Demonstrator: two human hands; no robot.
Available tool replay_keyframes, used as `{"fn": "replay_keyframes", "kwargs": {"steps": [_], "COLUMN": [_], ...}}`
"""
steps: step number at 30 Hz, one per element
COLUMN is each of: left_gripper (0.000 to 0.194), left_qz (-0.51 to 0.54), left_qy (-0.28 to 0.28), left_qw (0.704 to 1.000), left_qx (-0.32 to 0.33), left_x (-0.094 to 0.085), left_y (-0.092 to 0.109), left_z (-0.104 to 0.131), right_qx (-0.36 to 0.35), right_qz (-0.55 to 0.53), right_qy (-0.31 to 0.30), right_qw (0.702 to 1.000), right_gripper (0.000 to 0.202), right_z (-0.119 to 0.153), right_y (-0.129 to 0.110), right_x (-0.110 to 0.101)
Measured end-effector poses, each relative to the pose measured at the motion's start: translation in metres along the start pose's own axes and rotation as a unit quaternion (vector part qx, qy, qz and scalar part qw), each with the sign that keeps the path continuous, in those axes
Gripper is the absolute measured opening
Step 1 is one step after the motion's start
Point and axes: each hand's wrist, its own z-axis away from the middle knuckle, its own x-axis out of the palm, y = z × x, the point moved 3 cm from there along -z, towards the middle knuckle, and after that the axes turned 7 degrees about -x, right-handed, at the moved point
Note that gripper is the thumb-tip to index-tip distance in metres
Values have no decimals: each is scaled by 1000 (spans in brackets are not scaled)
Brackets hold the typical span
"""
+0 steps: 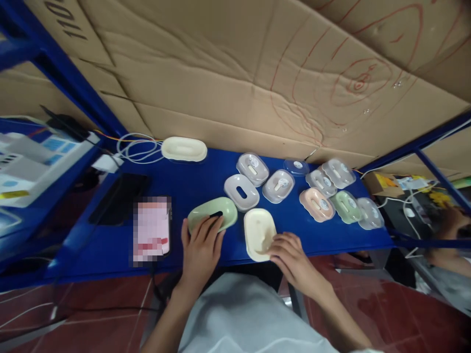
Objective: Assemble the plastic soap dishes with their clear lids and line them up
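Head cam, left hand (201,244) half-curled over one green dish (206,210) at 7 o'clock, right hand (293,257) bunched against one cream dish (258,231) at 5, can't tell if either actually grips, seven lidded dishes (278,188) running 12 to 3 o'clock off the cream one

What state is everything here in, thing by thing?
Pale green oval dish: uncovered, left hand over its near side.
Cream oblong dish: uncovered, right hand at its right edge.
Grey slotted oval dish: uncovered.
Rear cream oval dish: nothing covering its top.
Grey oblong containers: covered in clear plastic.
Peach oblong container: likewise covered.
Green oblong container: likewise covered.
Rectangular phone: lit up.
Thin white cable: loosely coiled.
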Motion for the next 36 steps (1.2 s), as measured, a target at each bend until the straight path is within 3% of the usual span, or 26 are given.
{"fn": "replay_keyframes", "kwargs": {"steps": [4, 8, 11, 14, 17, 19, 21, 24, 27, 29, 32, 36], "left_gripper": [38, 40, 44, 46, 46, 46, 45, 41, 34, 32, 33, 41], "left_qz": [44, 43, 50, 62, 66, 70, 72, 60, 42, 29, 8, 14], "left_qy": [53, -24, -67, -55, -67, -95, -120, -154, -190, -202, -202, -176], "left_qw": [997, 992, 987, 989, 987, 982, 977, 969, 960, 956, 956, 968], "left_qx": [34, 118, 137, 124, 129, 146, 162, 184, 202, 211, 212, 176], "left_x": [-3, -6, -6, -9, -10, -10, -8, -2, 4, 5, 1, -6], "left_y": [20, 40, 38, 26, 20, 23, 29, 41, 51, 53, 42, 13], "left_z": [-11, -8, 4, 17, 25, 23, 18, 4, -10, -15, -14, 1], "right_qx": [-2, -2, 48, 81, 26, -25, -43, -41, -28, -13, -22, -82], "right_qz": [27, 86, 74, 0, -42, -25, 9, 30, 44, 69, 88, 79], "right_qy": [6, 64, 108, 76, 54, 65, 62, 1, -42, -28, 11, 24], "right_qw": [1000, 994, 990, 994, 997, 997, 997, 999, 998, 997, 996, 993], "right_gripper": [28, 44, 47, 77, 95, 99, 97, 84, 72, 63, 46, 38], "right_z": [26, 12, -3, -18, -29, -31, -28, -18, -7, -6, -11, -21], "right_y": [15, 37, 40, 34, 31, 34, 37, 33, 25, 23, 23, 12], "right_x": [32, 37, 38, 53, 64, 59, 48, 35, 34, 38, 44, 60]}}
